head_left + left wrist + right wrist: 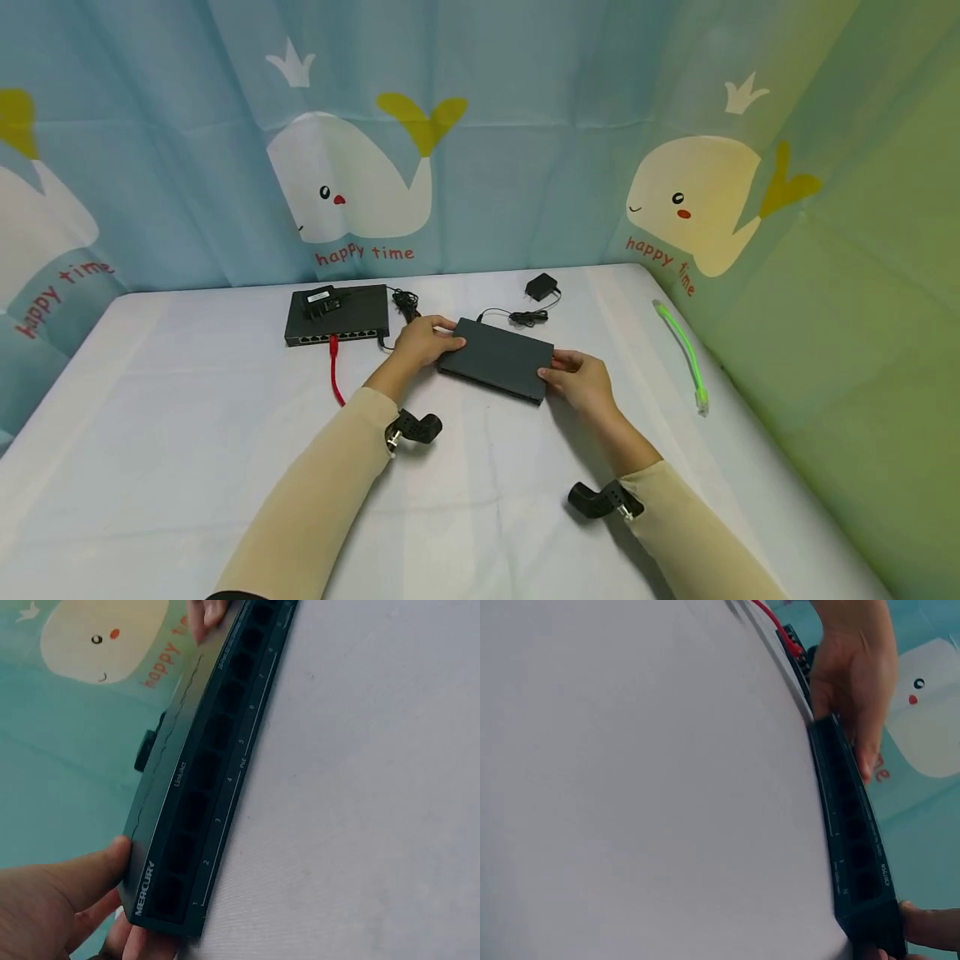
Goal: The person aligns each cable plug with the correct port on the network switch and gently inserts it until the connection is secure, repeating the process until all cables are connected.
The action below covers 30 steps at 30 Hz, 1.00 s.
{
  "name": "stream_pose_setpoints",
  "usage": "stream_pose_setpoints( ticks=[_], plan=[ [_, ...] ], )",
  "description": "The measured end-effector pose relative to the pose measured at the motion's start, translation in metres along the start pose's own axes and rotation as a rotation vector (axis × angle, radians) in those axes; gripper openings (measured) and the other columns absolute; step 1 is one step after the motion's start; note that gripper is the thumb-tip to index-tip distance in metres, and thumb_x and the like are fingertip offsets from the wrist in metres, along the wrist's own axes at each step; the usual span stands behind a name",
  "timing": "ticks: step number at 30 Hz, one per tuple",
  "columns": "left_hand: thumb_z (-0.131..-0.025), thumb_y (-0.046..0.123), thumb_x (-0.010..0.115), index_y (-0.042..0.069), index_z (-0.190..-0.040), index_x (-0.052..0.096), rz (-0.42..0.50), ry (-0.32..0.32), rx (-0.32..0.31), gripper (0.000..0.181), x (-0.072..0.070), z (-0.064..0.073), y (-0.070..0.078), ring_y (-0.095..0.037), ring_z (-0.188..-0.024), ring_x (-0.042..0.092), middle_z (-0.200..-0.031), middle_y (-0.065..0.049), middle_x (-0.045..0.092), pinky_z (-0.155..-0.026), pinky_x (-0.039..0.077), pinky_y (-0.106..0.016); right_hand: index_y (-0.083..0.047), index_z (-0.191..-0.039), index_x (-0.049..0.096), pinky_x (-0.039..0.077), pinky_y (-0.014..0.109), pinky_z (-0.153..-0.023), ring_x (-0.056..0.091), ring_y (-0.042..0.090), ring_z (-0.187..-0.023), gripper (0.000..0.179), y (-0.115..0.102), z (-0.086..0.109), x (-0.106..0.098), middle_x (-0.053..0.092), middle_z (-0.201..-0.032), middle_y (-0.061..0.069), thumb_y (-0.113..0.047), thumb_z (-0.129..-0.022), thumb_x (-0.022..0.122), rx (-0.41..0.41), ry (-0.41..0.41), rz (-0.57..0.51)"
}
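Both hands hold a black network switch (495, 358) by its two ends, near the middle of the table. My left hand (422, 343) grips its left end, thumb on top and fingers beneath, as the left wrist view shows. The right hand (585, 382) pinches the right end between thumb and fingers. In the left wrist view the switch's front face (196, 810) shows a row of numbered ports and the word MERCURY; no plugs are seen in them. Whether its underside touches the table cannot be told. A thin black cord runs from its back edge.
Left of it, a second black switch (367, 310) bears a power adapter (322, 303), with a red network cable (334, 379) plugged into its front. Behind lie another adapter (542, 287) and coiled cord (528, 318). A green network cable (684, 348) lies right, near the curtain (525, 167).
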<state>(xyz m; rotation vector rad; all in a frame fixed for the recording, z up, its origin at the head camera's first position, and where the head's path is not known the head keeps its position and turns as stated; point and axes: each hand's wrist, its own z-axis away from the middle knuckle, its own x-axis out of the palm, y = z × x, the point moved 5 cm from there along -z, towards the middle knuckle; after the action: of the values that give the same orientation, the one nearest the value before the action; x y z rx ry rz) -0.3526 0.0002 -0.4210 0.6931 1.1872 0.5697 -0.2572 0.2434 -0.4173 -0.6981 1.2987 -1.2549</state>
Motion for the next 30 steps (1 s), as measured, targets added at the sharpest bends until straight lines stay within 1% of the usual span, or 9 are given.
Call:
stream_pose_setpoints(
  ticks=[3,9,11,13,17,20,24,27,30],
  plan=[
    [-0.090,0.037,0.073,0.019,-0.126,0.067,0.015,0.026,-0.019,0.041,0.001,0.004,-0.003,-0.029,-0.119,0.058,-0.121,-0.007,0.069,-0.103,0.047,-0.044,0.009,-0.135,0.054,0.057,0.015,-0.076,0.061,0.007,-0.094,0.049,-0.003,-0.008,0.000,0.056,-0.131,0.027,0.002,-0.089,0.069,0.003,-0.022,0.020],
    [-0.088,0.034,0.075,0.017,-0.125,0.067,0.082,0.072,-0.035,0.042,0.002,0.013,-0.007,-0.022,-0.098,0.067,-0.115,-0.006,0.071,-0.076,0.057,-0.030,0.008,-0.136,0.054,0.056,0.014,-0.076,0.062,0.005,-0.091,0.049,-0.009,-0.023,-0.001,0.058,-0.132,0.027,0.000,-0.090,0.069,-0.007,-0.065,0.100],
    [-0.088,0.033,0.076,0.015,-0.124,0.067,0.105,0.090,-0.038,0.041,0.002,0.015,-0.008,-0.022,-0.094,0.068,-0.113,-0.007,0.071,-0.068,0.058,-0.026,0.007,-0.136,0.055,0.057,0.015,-0.076,0.063,0.004,-0.089,0.048,-0.011,-0.026,-0.001,0.059,-0.132,0.026,0.000,-0.090,0.069,-0.001,-0.076,0.113],
    [-0.088,0.030,0.076,0.013,-0.123,0.067,0.129,0.103,-0.042,0.040,0.003,0.017,-0.008,-0.022,-0.093,0.069,-0.112,-0.008,0.071,-0.064,0.058,-0.024,0.006,-0.136,0.055,0.057,0.016,-0.076,0.063,0.003,-0.087,0.048,-0.012,-0.030,-0.001,0.059,-0.132,0.026,0.000,-0.091,0.068,0.013,-0.090,0.111],
    [-0.088,0.025,0.077,0.011,-0.123,0.067,0.201,0.118,-0.053,0.039,0.006,0.018,-0.010,-0.024,-0.093,0.071,-0.114,-0.010,0.070,-0.061,0.061,-0.024,0.004,-0.137,0.055,0.057,0.017,-0.076,0.064,0.003,-0.085,0.048,-0.016,-0.035,-0.001,0.059,-0.133,0.024,-0.004,-0.092,0.068,0.034,-0.107,0.138],
    [-0.088,0.023,0.077,0.009,-0.123,0.066,0.233,0.133,-0.044,0.039,0.008,0.019,-0.010,-0.024,-0.090,0.071,-0.114,-0.012,0.070,-0.059,0.060,-0.024,0.005,-0.136,0.055,0.057,0.017,-0.074,0.065,0.004,-0.085,0.047,-0.018,-0.039,-0.002,0.058,-0.133,0.025,-0.006,-0.093,0.068,0.029,-0.115,0.170],
    [-0.088,0.021,0.077,0.007,-0.123,0.066,0.247,0.153,-0.020,0.039,0.009,0.022,-0.010,-0.023,-0.078,0.073,-0.112,-0.014,0.070,-0.056,0.060,-0.024,0.007,-0.133,0.057,0.057,0.017,-0.071,0.065,0.004,-0.081,0.044,-0.021,-0.043,-0.002,0.059,-0.131,0.026,-0.006,-0.093,0.068,0.018,-0.116,0.192],
    [-0.087,0.020,0.078,0.006,-0.122,0.067,0.253,0.167,-0.024,0.039,0.008,0.023,-0.009,-0.022,-0.071,0.073,-0.111,-0.014,0.071,-0.054,0.059,-0.023,0.007,-0.134,0.057,0.058,0.018,-0.073,0.065,0.005,-0.081,0.044,-0.022,-0.046,-0.002,0.059,-0.131,0.027,-0.006,-0.093,0.068,0.031,-0.121,0.196],
    [-0.087,0.020,0.078,0.006,-0.122,0.067,0.249,0.178,-0.036,0.039,0.006,0.023,-0.009,-0.021,-0.070,0.073,-0.110,-0.014,0.072,-0.054,0.059,-0.023,0.005,-0.136,0.056,0.058,0.019,-0.075,0.066,0.006,-0.085,0.046,-0.022,-0.049,-0.001,0.058,-0.134,0.025,-0.007,-0.093,0.068,0.044,-0.130,0.196]
  ],
)
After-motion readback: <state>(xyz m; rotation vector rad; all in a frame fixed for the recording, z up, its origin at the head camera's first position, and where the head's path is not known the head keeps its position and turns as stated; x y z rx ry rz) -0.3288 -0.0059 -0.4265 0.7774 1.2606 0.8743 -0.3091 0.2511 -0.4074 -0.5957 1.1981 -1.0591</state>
